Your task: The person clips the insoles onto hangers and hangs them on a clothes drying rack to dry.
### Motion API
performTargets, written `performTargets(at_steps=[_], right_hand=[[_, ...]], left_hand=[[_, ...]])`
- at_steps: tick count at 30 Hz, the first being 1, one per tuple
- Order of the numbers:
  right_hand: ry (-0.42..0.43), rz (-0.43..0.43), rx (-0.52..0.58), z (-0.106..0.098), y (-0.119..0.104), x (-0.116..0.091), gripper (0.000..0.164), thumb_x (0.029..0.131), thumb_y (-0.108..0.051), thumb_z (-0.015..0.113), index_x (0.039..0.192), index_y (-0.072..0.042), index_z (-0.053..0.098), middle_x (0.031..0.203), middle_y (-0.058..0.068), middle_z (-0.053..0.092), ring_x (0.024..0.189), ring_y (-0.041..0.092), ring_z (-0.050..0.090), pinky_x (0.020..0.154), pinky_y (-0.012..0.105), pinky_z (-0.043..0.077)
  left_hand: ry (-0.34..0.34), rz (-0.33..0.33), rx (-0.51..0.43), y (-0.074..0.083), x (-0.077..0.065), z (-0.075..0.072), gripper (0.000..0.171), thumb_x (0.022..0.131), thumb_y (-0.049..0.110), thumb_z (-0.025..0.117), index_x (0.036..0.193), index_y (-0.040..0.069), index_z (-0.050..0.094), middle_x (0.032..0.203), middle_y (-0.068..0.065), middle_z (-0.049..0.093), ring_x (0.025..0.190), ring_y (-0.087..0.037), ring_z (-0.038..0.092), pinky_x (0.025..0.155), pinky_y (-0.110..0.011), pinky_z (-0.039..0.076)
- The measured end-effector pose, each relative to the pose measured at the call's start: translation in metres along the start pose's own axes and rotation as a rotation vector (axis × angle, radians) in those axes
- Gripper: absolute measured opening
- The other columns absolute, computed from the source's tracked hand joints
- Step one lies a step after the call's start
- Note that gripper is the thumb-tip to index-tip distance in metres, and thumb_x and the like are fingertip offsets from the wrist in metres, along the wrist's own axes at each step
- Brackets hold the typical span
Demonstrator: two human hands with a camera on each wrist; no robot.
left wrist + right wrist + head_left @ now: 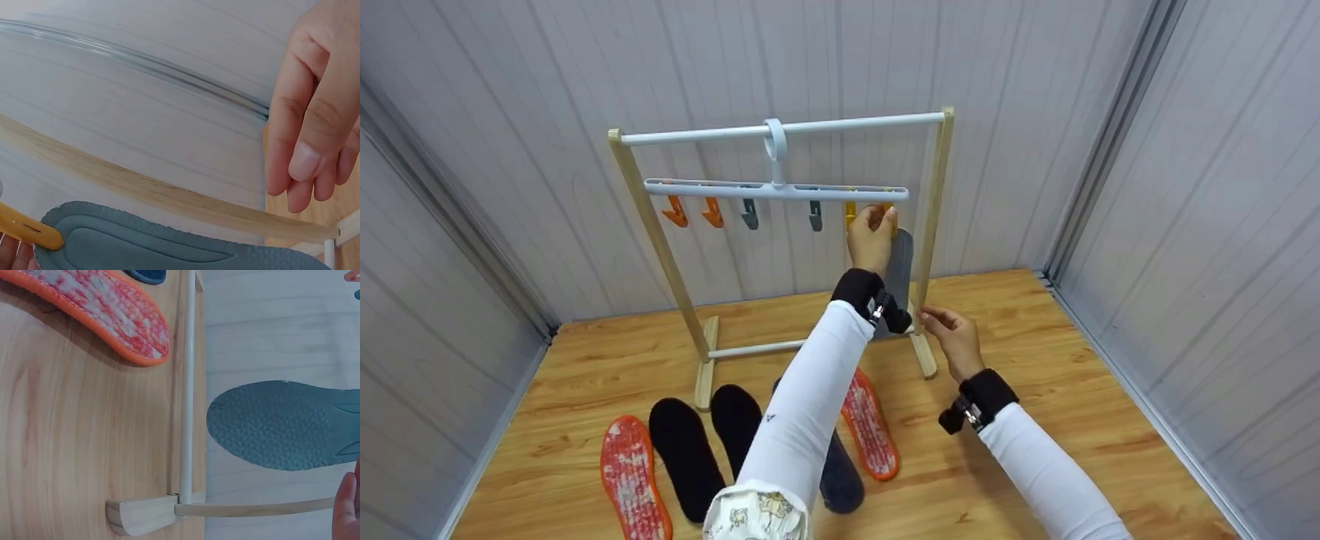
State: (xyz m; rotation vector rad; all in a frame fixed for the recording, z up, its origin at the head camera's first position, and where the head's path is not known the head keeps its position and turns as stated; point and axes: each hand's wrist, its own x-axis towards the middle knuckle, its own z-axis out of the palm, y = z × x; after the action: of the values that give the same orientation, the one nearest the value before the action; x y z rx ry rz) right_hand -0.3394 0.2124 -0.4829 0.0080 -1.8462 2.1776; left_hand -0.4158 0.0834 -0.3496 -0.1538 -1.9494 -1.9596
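Observation:
My left hand (872,241) is raised to the right end of the white hanger (840,193), its fingers at the last yellow clip (34,228). That clip bites the upper end of a grey-blue insole (146,242), which hangs down beside the rack's right post. In the left wrist view, some fingertips (17,256) show behind the clip. My right hand (956,341) is lower, near the foot of that post, with fingers loosely bent and nothing in them. The dimpled lower end of the insole (270,424) shows in the right wrist view.
More clips hang along the hanger: orange (712,213), grey (749,214) and yellow (850,208). On the wooden floor lie red insoles (634,476), black insoles (686,454) and a dark blue insole (840,476). A wooden post (939,202) stands to the right; panel walls surround the rack.

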Motion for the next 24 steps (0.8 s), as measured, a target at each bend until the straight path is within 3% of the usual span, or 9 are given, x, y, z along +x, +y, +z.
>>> performTargets(at_steps=[9,14,24], right_hand=[[-0.041,-0.017,0.012,0.001,0.000,-0.006,0.033,0.089,-0.003,0.063,0.113,0.018,0.057,0.093,0.008,0.071,0.083,0.011,0.066,0.084,0.028,0.051],[-0.041,-0.018,0.021,0.000,0.000,-0.007,0.027,0.089,-0.001,0.063,0.109,0.015,0.061,0.089,0.004,0.072,0.083,0.015,0.066,0.089,0.038,0.050],[-0.074,-0.024,-0.022,0.003,0.003,-0.012,0.028,0.088,0.000,0.062,0.110,0.017,0.059,0.091,0.006,0.071,0.082,0.011,0.066,0.084,0.033,0.052]], left_hand=[[0.023,0.008,0.005,-0.005,-0.006,-0.003,0.029,0.092,0.013,0.061,0.117,-0.003,0.062,0.109,-0.015,0.066,0.100,-0.022,0.062,0.080,-0.023,0.050],[0.024,0.011,-0.009,-0.008,-0.008,-0.005,0.032,0.092,0.014,0.061,0.119,-0.004,0.060,0.111,-0.015,0.065,0.099,-0.022,0.061,0.081,-0.024,0.050],[0.015,0.038,0.023,-0.017,-0.011,-0.011,0.033,0.092,0.014,0.062,0.121,-0.001,0.060,0.114,-0.014,0.064,0.104,-0.021,0.060,0.086,-0.024,0.048]])
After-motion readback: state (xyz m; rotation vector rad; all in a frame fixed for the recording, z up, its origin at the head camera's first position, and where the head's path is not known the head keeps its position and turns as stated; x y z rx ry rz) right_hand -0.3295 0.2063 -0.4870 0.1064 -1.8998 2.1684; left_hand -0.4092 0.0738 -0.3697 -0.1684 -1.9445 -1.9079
